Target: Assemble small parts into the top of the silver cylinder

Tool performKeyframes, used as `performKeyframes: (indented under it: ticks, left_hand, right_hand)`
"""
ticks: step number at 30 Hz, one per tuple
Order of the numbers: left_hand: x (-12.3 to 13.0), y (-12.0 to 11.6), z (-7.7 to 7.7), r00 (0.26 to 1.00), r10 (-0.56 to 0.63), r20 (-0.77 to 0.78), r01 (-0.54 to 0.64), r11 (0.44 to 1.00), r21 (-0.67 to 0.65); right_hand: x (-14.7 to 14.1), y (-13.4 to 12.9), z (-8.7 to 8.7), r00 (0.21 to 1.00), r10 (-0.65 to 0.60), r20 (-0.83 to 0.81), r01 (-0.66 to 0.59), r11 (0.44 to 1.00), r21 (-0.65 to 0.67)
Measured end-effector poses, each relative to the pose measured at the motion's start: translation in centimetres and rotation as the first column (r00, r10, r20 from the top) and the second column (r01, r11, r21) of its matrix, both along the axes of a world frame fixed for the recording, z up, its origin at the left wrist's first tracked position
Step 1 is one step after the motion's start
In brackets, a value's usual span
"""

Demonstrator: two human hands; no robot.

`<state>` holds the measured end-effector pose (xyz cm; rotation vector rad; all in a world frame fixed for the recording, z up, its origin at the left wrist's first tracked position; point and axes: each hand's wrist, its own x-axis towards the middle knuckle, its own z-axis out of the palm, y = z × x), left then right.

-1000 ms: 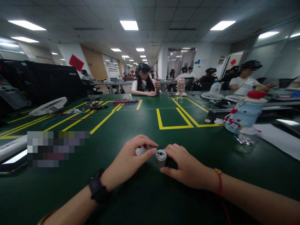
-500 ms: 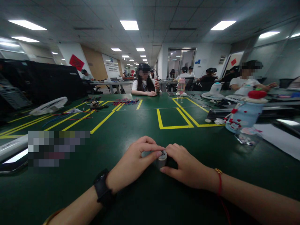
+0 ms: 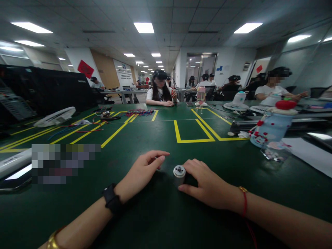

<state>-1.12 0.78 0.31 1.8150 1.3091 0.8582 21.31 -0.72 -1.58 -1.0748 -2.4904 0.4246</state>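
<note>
A small silver cylindrical motor (image 3: 178, 177) stands upright on the green table (image 3: 145, 221), its shaft end facing up. My right hand (image 3: 204, 183) grips it from the right, with the thumb at its near side and the fingers behind it. To the left of the motor, my left hand (image 3: 144, 173) hovers apart from it with fingers stretched out and nothing in them. A black watch (image 3: 112, 200) is on the left wrist. Around the right wrist runs a red cord (image 3: 244, 202).
A light blue bottle (image 3: 272, 126) with a red top stands at the right, near white paper (image 3: 308, 155). Yellow tape (image 3: 194, 141) marks the table. Wires (image 3: 138, 112) and a white fan (image 3: 55, 117) lie farther back. Another person (image 3: 160, 90) sits across the table.
My left hand has drawn away from the motor's top toward the left, and its fingers have come apart. The motor's top is now uncovered. My right hand has stayed on the motor.
</note>
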Motion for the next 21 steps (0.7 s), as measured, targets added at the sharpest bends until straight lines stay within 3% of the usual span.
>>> performKeyframes:
  ticks: [4, 9, 21]
  left_hand:
    - [-1.3, 1.3, -1.2, 0.988, 0.099, 0.121, -0.091, 0.993, -0.069]
    - [-1.8, 1.7, -2.0, 0.954, 0.119, 0.276, -0.085, 0.988, -0.131]
    - [-1.5, 1.3, -1.6, 0.987, 0.06, 0.152, -0.04, 0.99, -0.133]
  right_hand:
    - [0.0, -0.1, 0.1, 1.0, -0.001, 0.001, 0.001, 1.0, -0.02]
    - [0.0, -0.1, 0.2, 1.0, -0.008, 0.001, 0.008, 1.0, -0.019]
    - [0.1, 0.1, 0.1, 1.0, -0.003, 0.006, 0.003, 1.0, -0.018]
